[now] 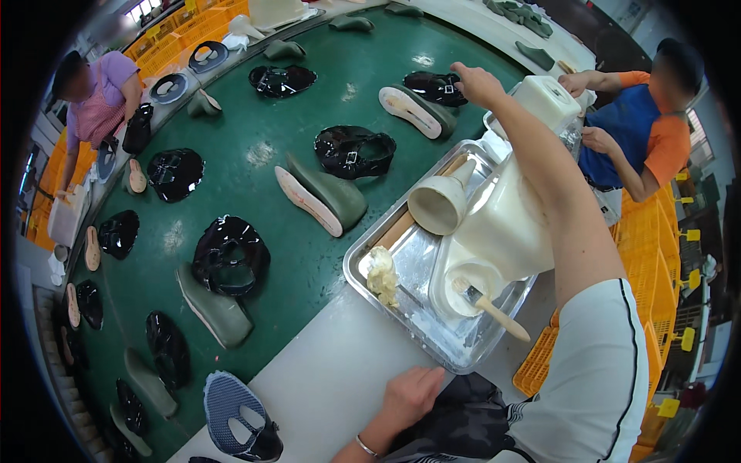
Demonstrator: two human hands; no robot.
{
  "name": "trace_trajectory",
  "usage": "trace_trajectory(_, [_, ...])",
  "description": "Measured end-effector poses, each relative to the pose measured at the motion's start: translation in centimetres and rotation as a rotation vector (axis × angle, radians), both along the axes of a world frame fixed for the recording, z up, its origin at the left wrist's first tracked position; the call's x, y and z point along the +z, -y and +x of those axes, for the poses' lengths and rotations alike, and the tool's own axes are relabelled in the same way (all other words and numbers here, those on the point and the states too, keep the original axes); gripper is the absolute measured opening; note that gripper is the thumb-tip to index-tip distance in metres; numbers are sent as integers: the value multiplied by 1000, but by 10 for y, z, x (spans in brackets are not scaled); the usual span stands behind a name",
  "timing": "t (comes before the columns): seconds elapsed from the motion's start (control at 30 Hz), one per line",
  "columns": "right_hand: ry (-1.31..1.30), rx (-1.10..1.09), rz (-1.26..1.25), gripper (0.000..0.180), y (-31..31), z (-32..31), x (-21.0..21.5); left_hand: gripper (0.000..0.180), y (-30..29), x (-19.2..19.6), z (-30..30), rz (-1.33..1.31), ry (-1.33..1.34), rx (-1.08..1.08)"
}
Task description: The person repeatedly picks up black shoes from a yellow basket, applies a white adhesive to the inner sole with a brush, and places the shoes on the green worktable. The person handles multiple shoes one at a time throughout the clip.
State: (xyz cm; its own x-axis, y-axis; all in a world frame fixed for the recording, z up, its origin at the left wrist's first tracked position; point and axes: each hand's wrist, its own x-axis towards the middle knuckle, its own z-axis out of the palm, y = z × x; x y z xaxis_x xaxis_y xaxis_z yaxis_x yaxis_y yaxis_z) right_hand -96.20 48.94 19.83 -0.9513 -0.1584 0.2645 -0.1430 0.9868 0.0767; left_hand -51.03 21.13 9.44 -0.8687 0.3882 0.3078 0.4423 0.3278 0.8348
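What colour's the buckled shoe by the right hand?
The shoe is black and shiny, best in the head view.

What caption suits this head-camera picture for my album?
Right hand at a glossy black upper on a green worktop, left hand beside a metal tray.

Work surface (255,116): deep green with whitish smears (260,153).
Shoe uppers (336,148): glossy black, some with silver buckles (352,154).
Shoe lasts (340,193): muted olive green.
Insoles (307,201): pale pinkish beige.
Nearest upper's lining (222,409): blue-grey with a fine pale pattern.
Tray (417,262): shiny silver.
Container (505,216) and funnel (436,204): creamy white.
Paste lump (382,282): white and pale yellow.
Brush (502,318): light tan handle.
Wearer's sleeve (587,363): white with 1 thin black line.
Wearer's lap cloth (448,417): grey-and-black camouflage.
Crates (641,255): orange-yellow.
Left co-worker's clothes: lilac top (117,73), pink apron (96,108).
Right co-worker's shirt (617,137): blue with orange sleeves (670,143).
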Motion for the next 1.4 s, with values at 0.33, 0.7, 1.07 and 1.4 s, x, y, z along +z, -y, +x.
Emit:
trace_trajectory(0.33, [-421, -16, -594, 22, -80, 127, 48, 7, -7, -7, 1, 57, -101, 56])
trace_trajectory(0.7, [73, 76, -496, 17, -56, 387, -35, 7, -9, -9, 6, 47, -61, 76])
trace_trajectory(1.07, [-358, -17, -617, 18, -54, 377, -59, 8, -7, -10, 9, 143, -14, 90])
trace_trajectory(1.4, [203, 740, -693, 31, 181, 406, -7, 8, -3, -15, 10, 23, -118, 122])
